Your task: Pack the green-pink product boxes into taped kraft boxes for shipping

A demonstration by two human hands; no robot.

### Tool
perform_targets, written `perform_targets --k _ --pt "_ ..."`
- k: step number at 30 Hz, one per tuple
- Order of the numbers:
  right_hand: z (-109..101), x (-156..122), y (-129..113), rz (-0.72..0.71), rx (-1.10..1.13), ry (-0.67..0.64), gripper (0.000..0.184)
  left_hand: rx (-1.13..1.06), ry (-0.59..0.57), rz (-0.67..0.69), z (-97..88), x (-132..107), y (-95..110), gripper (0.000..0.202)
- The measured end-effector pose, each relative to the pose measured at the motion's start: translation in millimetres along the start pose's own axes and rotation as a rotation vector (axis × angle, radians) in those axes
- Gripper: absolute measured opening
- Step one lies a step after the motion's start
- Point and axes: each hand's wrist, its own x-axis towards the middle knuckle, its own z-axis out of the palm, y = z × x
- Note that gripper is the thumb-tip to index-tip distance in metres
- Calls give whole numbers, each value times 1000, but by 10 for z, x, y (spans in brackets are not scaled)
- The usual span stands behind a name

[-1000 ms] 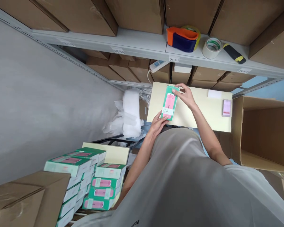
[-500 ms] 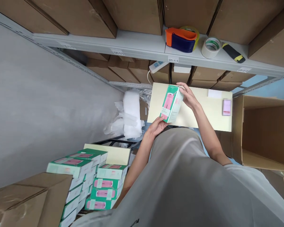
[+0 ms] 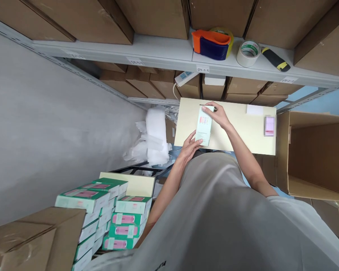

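Both my hands hold one small green product box (image 3: 203,125) above the cream tabletop (image 3: 243,131). Its pale side with small print faces up. My left hand (image 3: 190,145) grips the near end, fingers closed on it. My right hand (image 3: 219,114) grips the far end. At lower left stands a stack of several matching green and pink boxes (image 3: 113,214).
An open cardboard carton (image 3: 316,158) stands to the right of the table. White foam wrap (image 3: 155,137) lies left of it. On the shelf above sit a tape dispenser (image 3: 211,43), a tape roll (image 3: 248,53) and a cutter (image 3: 275,59). A brown carton (image 3: 31,237) fills the lower left corner.
I have turned the box in my hands: the pink front faced up a second ago, now the pale printed side does. The box stays over the table's left part.
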Motion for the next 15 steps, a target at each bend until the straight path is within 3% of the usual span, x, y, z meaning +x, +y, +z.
perform_targets --k 4,9,12,15 --pt "-113 -44 -55 32 76 -110 66 -120 -81 -38 -48 -43 -54 83" --pt "-227 -125 -67 114 288 -233 74 -291 -79 -178 -148 -40 -62 65" --pt "-195 -136 -40 122 297 -204 76 -304 -103 -218 -138 -41 -39 62" --pt "-152 -100 6 120 235 -127 73 -264 -120 -131 -70 -52 -15 69"
